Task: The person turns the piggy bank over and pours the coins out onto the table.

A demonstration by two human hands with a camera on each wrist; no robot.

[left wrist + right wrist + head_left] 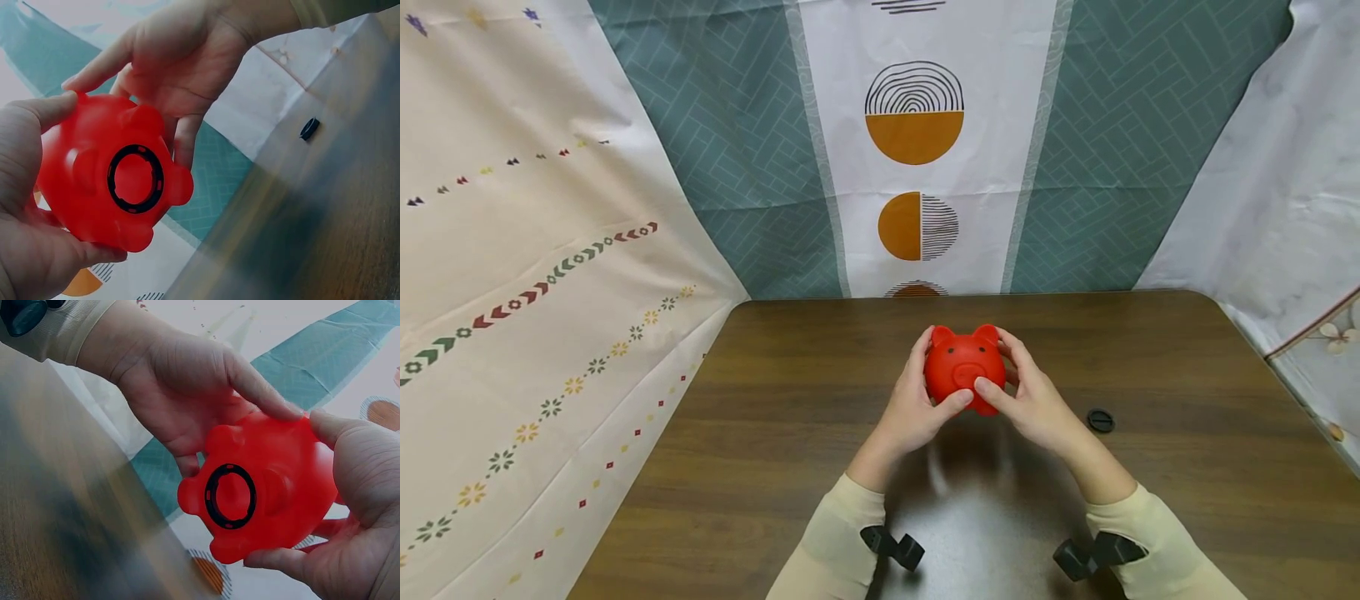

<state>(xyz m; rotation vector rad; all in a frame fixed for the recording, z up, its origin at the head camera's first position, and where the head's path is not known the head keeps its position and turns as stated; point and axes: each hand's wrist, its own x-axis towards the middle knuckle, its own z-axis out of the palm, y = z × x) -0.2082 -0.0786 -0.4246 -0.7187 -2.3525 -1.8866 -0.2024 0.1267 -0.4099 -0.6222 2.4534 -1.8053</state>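
A red piggy bank (964,363) is held up above the table, its face toward the head camera. My left hand (917,404) grips its left side, thumb near the snout. From the other side my right hand (1033,402) grips it too, the thumb pressing by the snout. Both wrist views show the underside of the piggy bank (81,140), with stubby feet and an open round hole edged by a black ring (210,499). A black round plug (1101,420) with a bar across it lies on the table, right of my right hand.
The brown wooden table (790,467) spreads under both arms, with a bright reflection near its front. A green and white patterned cloth (752,167) hangs behind its far edge. Pale printed cloths flank it, a cream one (550,275) at left and a white one (1262,208) at right.
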